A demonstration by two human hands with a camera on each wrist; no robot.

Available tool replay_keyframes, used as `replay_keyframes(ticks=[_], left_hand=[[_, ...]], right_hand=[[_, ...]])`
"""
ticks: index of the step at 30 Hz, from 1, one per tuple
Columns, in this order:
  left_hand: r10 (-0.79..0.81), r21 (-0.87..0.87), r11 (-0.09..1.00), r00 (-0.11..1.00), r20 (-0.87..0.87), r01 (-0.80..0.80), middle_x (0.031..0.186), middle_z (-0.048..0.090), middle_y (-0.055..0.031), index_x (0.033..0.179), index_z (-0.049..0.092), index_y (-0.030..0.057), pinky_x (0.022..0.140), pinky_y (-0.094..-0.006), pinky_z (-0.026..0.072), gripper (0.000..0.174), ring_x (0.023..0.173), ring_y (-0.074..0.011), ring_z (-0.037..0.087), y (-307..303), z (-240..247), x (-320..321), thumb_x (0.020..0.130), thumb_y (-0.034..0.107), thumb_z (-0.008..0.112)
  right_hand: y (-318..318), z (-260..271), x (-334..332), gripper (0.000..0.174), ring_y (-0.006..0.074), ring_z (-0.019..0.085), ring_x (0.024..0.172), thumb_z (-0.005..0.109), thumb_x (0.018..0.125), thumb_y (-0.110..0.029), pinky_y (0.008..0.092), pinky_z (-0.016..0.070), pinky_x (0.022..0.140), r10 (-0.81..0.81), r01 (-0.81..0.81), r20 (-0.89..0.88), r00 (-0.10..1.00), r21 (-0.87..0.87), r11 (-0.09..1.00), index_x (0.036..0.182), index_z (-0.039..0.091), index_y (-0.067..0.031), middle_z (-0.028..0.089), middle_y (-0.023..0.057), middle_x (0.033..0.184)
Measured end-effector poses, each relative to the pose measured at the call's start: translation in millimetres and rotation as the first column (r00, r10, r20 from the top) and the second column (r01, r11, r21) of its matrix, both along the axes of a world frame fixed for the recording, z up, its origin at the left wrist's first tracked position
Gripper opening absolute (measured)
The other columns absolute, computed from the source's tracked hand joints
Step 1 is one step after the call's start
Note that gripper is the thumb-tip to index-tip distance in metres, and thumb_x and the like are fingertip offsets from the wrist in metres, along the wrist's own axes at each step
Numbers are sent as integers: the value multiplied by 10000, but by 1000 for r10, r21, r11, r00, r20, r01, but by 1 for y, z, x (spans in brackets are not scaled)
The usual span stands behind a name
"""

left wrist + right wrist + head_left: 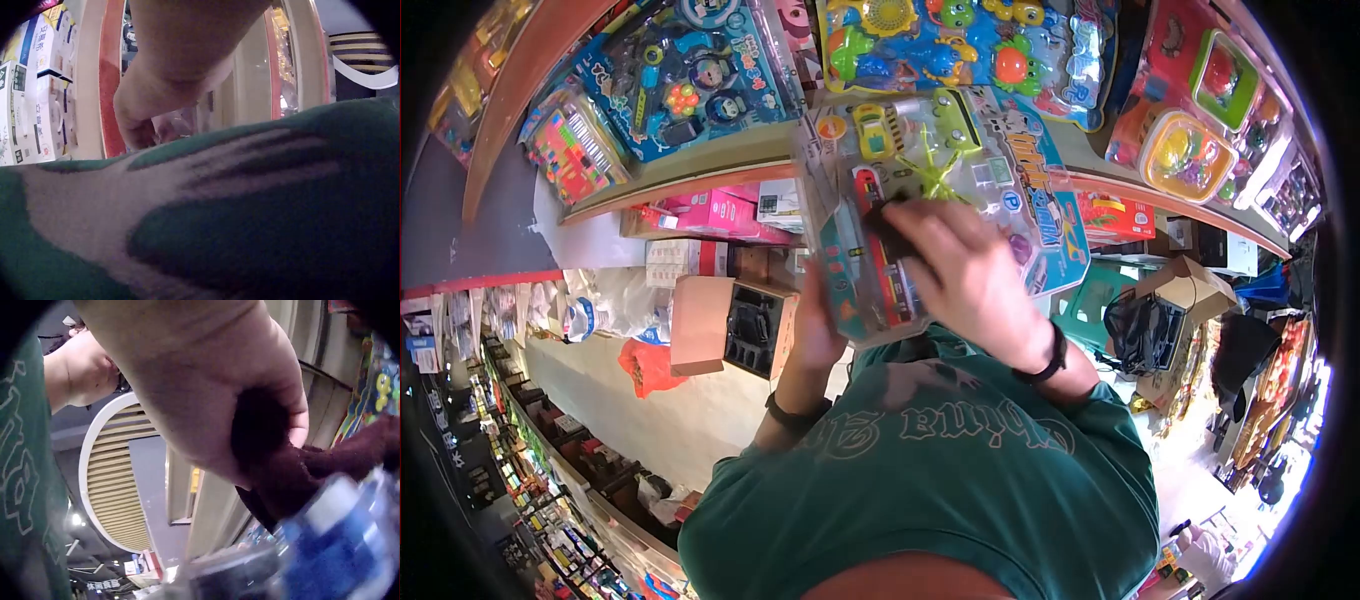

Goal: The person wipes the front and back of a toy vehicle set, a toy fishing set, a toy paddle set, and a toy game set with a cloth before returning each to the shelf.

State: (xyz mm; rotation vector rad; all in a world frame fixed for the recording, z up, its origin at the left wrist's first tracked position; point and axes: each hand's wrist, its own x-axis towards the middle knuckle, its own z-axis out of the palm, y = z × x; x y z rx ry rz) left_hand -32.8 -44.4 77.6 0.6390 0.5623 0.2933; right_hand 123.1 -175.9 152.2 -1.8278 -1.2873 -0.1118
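A large blister pack of toy vehicles (960, 180) is held tilted in front of the green shirt, with a yellow-green car and a red vehicle under its clear plastic. My left hand (815, 322) grips its lower left edge, the fingers mostly hidden behind it. In the left wrist view that hand (169, 87) shows from the wrist side. Bunched in my right hand (980, 275) is a dark maroon cloth (890, 235), which lies against the pack's front near the red vehicle. The right wrist view shows the cloth (294, 481) coming out from the curled fingers.
Other packaged toys, including a blue set (700, 85) and a sea-animal set (970, 50), stand on the shelf ahead. Boxes sit on the level below. An opened cardboard box (700, 325) is at the left, another carton (1185, 285) at the right.
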Motion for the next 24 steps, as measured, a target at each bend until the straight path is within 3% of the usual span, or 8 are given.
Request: replay_keyframes(ticks=[1,4,8,11,15,19,23,24], left_hand=[[13,6,1000,999,-29,-13,1237,570,-69,1375,410,81,961,-374,454,560,1124,-201,565,-1,-1,-1,1023,484,245],[-106,-34,993,979,174,113,1261,557,-75,1347,427,100,970,-382,440,552,1156,-208,546,7,-8,-9,1020,500,232],[-24,40,999,999,24,23,1249,561,-77,1351,426,108,970,-365,440,569,1156,-207,545,4,-12,-13,1008,526,247],[47,-44,998,998,52,-45,1267,554,-90,1366,409,110,981,-388,442,569,1173,-223,541,-7,9,0,1004,526,268],[-24,-16,1000,997,76,25,1296,535,-101,1383,381,101,988,-417,443,578,1181,-248,543,-2,0,-1,1000,523,282],[0,-5,1000,998,57,0,1291,540,-101,1380,383,96,987,-414,442,585,1171,-247,548,0,-11,0,997,529,293],[-79,-27,996,997,20,80,1313,525,-110,1385,381,99,974,-408,450,554,1173,-242,542,16,-22,-10,1001,496,335],[-123,-12,992,992,27,123,1322,518,-113,1388,379,101,966,-404,456,544,1175,-241,540,18,-21,-11,1002,484,345]], right_hand=[[5,-1,-10,426,311,608,900,636,694,-8,390,512,788,83,-84,-30,996,-22,996,1118,604,-24,608,137,1000],[12,-9,-35,453,299,619,930,662,679,-19,386,515,806,226,-233,-72,971,-99,968,1129,616,-40,618,126,1028],[14,-2,-33,458,291,619,941,671,673,-16,388,520,805,351,-377,-196,916,-112,919,1127,620,-48,613,120,1056],[23,5,-18,459,314,614,949,677,674,-3,397,520,818,261,-259,-106,959,30,965,1127,620,-51,613,126,1070],[39,17,7,429,283,591,907,624,685,-12,370,505,793,-2,1,2,1000,136,991,1114,605,-23,608,94,1042],[42,-18,-8,384,289,598,892,659,692,-46,366,506,786,227,-224,37,973,-67,972,1073,605,-41,601,94,974],[14,-11,-10,449,335,596,980,670,718,-8,408,501,858,424,-486,-307,852,-163,859,1159,602,-64,612,137,1058],[6,-7,-4,453,336,600,979,670,719,0,405,503,855,347,-400,-301,888,-138,906,1162,603,-63,612,140,1063]])
